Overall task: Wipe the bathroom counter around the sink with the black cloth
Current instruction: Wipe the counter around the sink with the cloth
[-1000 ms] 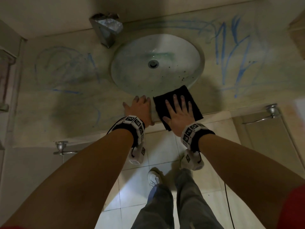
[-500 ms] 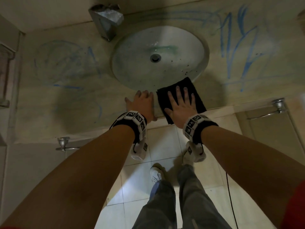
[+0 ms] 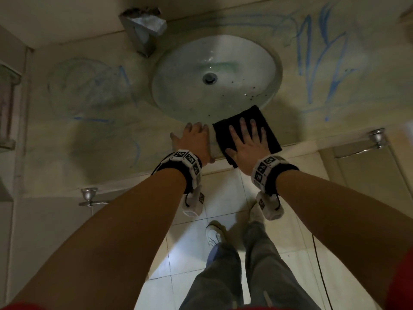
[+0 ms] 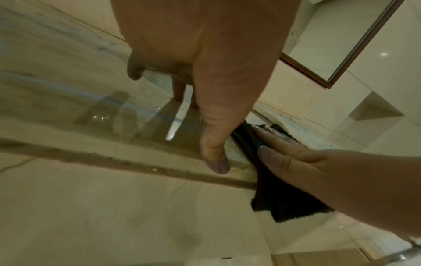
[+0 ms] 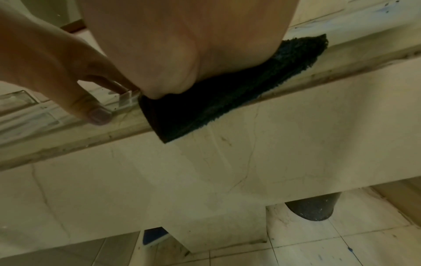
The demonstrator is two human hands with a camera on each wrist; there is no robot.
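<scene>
- Desk: pale stone top, dull sheen, marked with blue scribbles left and right of the sink; the left scribbles look fainter and smeared.
- Sink: oval white basin set into the desk, metal drain at centre, dark specks scattered on its right inner wall.
- Faucet: boxy metal block at the rear left of the basin.
- Black cloth: folded flat on the front strip of the desk, just right of the sink's near rim; one corner hangs over the front edge, clearest in the right wrist view.
- Right hand: palm down on the cloth, fingers straight and spread, pressing it flat, not gripping.
- Left hand: released, flat on bare desk just beside the cloth's left edge, fingers extended, thumb at the front edge.
- Room: light tiled floor below; chrome towel bars on the cabinet front at left and right; framed mirror on the wall in the left wrist view.
</scene>
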